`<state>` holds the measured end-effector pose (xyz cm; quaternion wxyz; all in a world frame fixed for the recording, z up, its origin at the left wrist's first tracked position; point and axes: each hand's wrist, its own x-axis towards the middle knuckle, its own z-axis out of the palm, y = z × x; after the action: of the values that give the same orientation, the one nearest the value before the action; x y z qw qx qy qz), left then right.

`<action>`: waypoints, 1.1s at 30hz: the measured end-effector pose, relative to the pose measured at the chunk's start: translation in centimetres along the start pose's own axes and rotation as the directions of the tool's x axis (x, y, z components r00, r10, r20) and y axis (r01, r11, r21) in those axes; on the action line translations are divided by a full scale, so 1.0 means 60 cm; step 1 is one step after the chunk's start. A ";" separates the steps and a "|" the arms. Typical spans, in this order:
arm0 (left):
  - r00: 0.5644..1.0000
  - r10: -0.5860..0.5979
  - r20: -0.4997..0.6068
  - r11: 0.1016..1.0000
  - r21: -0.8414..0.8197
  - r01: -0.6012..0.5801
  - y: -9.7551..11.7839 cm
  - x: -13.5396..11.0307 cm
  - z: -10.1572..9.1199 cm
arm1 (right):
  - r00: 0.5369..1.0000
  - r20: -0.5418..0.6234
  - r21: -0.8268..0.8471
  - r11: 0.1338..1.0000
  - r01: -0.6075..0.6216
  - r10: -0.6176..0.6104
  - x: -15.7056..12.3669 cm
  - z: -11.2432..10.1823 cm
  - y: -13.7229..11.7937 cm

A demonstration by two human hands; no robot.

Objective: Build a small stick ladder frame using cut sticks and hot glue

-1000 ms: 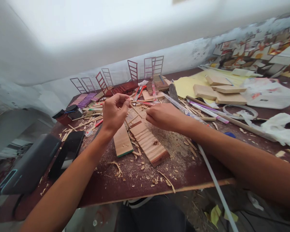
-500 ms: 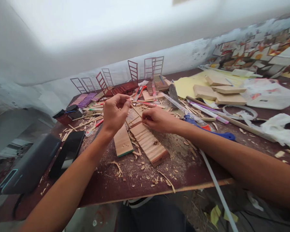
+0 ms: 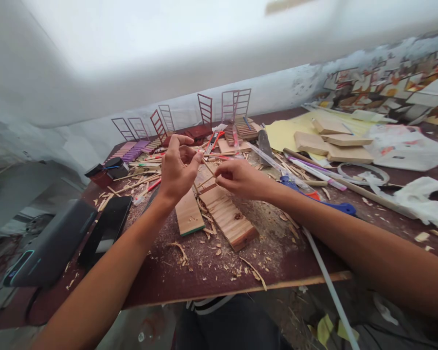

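A thin wooden stick (image 3: 209,167) slants between my two hands over the table. My left hand (image 3: 178,170) has its thumb and a bent finger at the stick's upper end, with the index finger lifted away from the thumb. My right hand (image 3: 237,178) pinches the lower end, its fingertips partly hidden. Just below the hands lies a thick wooden block (image 3: 228,216) with a ridged top and a dark edge strip. Beside it on the left is a flatter board (image 3: 189,214) with a green end.
Shavings and loose sticks litter the dark red table (image 3: 160,287). Small ladder-like frames (image 3: 205,109) lean at the back wall. A phone (image 3: 105,228) and a dark device (image 3: 53,245) lie left. A blue-handled tool (image 3: 324,204), wood blocks (image 3: 350,154) and plastic bags (image 3: 409,146) lie right.
The left index finger has lifted away from the thumb. My right hand keeps its pinch near the block. The whole view has shifted slightly.
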<state>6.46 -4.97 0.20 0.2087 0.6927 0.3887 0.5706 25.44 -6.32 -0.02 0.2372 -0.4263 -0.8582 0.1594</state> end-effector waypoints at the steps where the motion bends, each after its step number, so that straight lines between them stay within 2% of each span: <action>1: 1.000 0.004 0.003 1.000 -0.010 -0.004 0.001 0.000 0.001 | 1.000 -0.002 0.015 1.000 0.009 -0.009 0.001 0.000 0.002; 5: 0.999 0.030 0.022 0.998 -0.059 -0.029 0.002 -0.002 0.004 | 0.998 0.002 0.011 0.998 0.068 -0.068 0.006 0.001 0.009; 13: 0.995 0.070 0.067 0.997 -0.028 -0.068 -0.005 -0.007 0.012 | 0.991 0.027 -0.002 0.991 0.133 -0.133 0.007 0.009 0.020; 16: 0.995 0.074 0.070 0.996 -0.053 -0.071 -0.007 -0.007 0.015 | 0.994 -0.012 0.018 0.993 0.113 -0.113 0.007 0.009 0.017; 19: 0.995 0.085 0.061 0.994 -0.071 -0.080 -0.010 -0.006 0.016 | 0.995 -0.061 0.109 0.990 0.085 -0.079 0.009 0.006 0.010; 25: 0.991 0.100 0.087 0.992 -0.082 -0.092 -0.013 -0.005 0.017 | 0.986 -0.124 0.184 0.973 0.136 -0.115 0.015 0.002 -0.003; 29: 0.988 0.049 0.148 0.999 -0.015 -0.047 0.002 0.004 -0.003 | 0.986 -0.133 0.181 0.976 0.124 -0.100 0.017 0.003 -0.003; 33: 0.972 0.026 0.233 0.986 0.156 -0.064 0.022 -0.003 -0.052 | 0.991 -0.123 0.170 0.983 0.065 -0.044 0.017 0.003 0.000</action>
<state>3.89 -6.37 1.85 0.1819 0.7774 0.3913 0.4576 24.80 -5.52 0.12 0.3284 -0.3890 -0.8368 0.2016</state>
